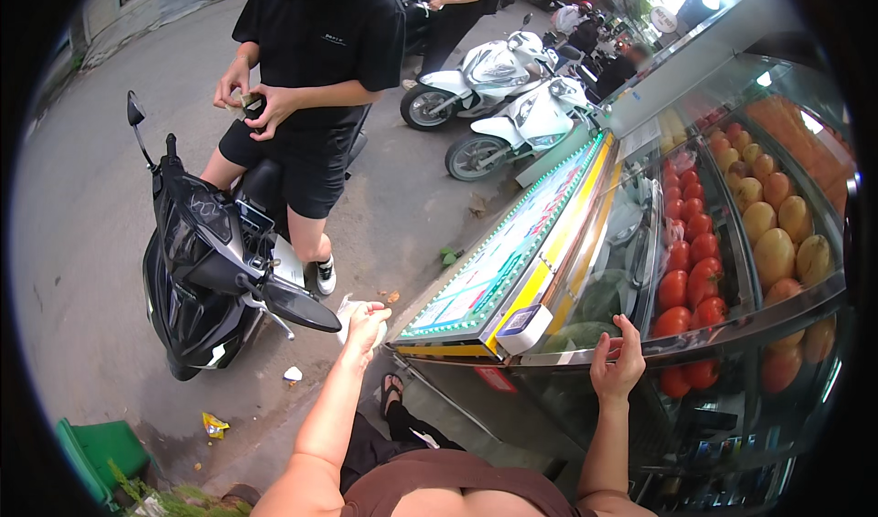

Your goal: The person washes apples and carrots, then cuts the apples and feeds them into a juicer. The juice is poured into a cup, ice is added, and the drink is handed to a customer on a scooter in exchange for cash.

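Reaching forward at the centre, my left hand point(367, 328) has its fingers closed on a whitish plastic bag point(348, 307), which hangs partly hidden below it. My right hand point(617, 359) is raised with fingers parted and nothing in it, by the metal rim of a glass display case point(744, 339). Inside the case stand rows of red tomatoes point(703, 280) and yellowish mangoes point(775, 256). A small white box with a printed code point(524, 328) sits at the case's near corner, left of my right hand.
A person in black point(312, 44) handles folded banknotes point(243, 102) beside a black scooter point(206, 263), whose mirror point(298, 304) reaches near my left hand. A lit signboard point(507, 249) slopes along the case. White scooters point(525, 119) stand beyond; a green bin point(103, 455) is at lower left.
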### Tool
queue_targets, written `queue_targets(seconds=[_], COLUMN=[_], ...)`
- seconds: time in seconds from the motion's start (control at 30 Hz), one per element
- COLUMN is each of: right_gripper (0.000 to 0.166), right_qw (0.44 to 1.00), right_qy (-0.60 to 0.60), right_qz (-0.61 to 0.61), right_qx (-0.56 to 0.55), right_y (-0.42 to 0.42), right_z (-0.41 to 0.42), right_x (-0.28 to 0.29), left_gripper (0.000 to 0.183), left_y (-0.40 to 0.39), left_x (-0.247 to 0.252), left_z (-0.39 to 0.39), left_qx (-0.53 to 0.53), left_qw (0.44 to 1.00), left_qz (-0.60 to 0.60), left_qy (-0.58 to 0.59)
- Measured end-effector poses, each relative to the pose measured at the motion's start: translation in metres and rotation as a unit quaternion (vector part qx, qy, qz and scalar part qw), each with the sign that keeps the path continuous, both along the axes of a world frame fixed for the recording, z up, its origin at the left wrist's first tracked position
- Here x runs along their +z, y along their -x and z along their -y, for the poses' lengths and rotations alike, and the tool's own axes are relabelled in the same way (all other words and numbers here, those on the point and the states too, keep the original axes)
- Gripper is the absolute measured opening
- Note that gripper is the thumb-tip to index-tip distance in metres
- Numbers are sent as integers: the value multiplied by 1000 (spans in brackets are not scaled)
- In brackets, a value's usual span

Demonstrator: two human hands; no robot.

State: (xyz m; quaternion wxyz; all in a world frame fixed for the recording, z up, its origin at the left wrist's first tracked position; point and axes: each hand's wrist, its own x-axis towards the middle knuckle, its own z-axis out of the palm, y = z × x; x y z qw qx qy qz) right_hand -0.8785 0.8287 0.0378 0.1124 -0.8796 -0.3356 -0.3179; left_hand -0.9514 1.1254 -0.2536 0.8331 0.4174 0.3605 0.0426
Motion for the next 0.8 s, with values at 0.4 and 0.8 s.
queue_targets(seconds=[0.4, 0.8], right_gripper=[31, 31], right_qw=[999, 984], right_qy=[-26, -158], right_qz=[-23, -64], right_qx=[-34, -56], right_y=[7, 8], right_z=[-5, -2], right_x=[4, 11], left_gripper=[19, 29], left_y=[4, -8], left_x=[3, 10], left_z=[0, -10], left_qx=[-5, -2], left_qw=[1000, 998], left_qz=[6, 38], left_qy=[29, 41])
